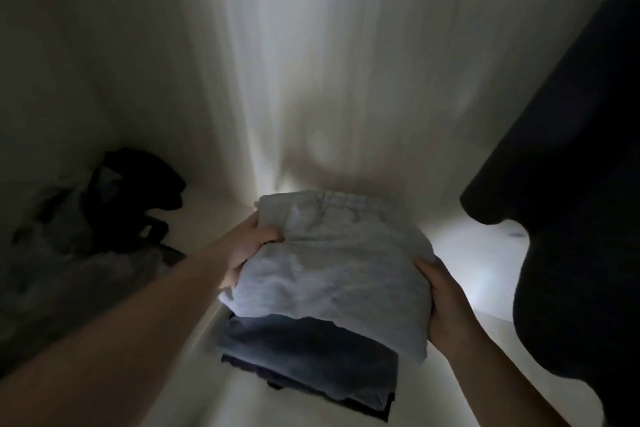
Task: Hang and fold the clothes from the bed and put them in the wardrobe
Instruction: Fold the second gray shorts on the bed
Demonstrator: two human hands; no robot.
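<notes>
Inside a dim, pale wardrobe (pixel 311 45), a dark hanging garment (pixel 561 184) fills three o'clock. Both hands, left hand (pixel 247 250) and right hand (pixel 446 302), clamp the folded pale-grey cotton bundle (pixel 329 263) above a folded blue stack (pixel 308 354). Its long axis runs toward twelve o'clock. Off-centre release could let the bundle slide or unfold.

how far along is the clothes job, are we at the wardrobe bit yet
Done: a folded stack of blue and dark garments already lies on the pale wardrobe shelf. In hand: the left hand and right hand grip a folded grey garment over that stack. Left: setting it down; a loose dark heap sits at the left. The bed is out of view.
</notes>
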